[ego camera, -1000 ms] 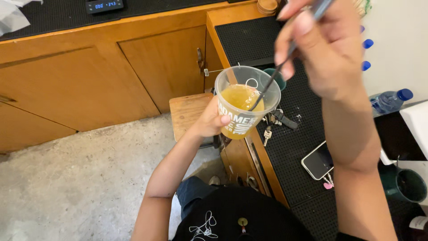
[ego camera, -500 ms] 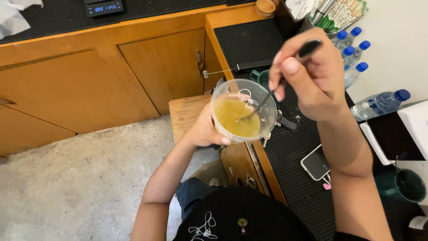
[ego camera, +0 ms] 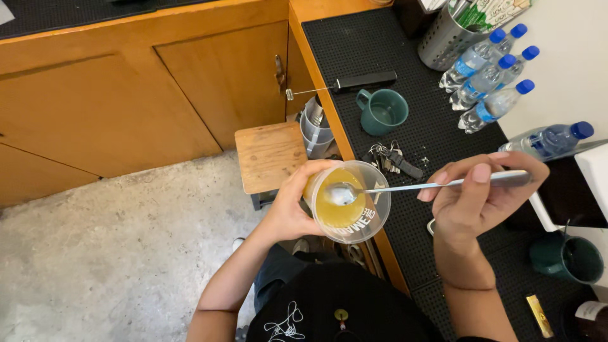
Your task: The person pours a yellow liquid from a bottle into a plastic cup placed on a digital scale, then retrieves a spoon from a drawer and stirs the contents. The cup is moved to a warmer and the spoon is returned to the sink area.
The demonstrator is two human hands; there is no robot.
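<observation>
Two hands busy: left hand (ego camera: 288,212) wraps cup (ego camera: 347,202), held off the table (ego camera: 405,107) edge; right hand (ego camera: 481,199) pinches spoon (ego camera: 405,188). Cup likely thin, squeezable, slick; grip its wall mid-height.

Five water bottles (ego camera: 487,79), two green mugs (ego camera: 383,111), one plastic cup (ego camera: 347,201), one spoon (ego camera: 418,187).

Spoon (ego camera: 405,187) lowered flat; cup (ego camera: 347,201) tipped toward counter.
</observation>
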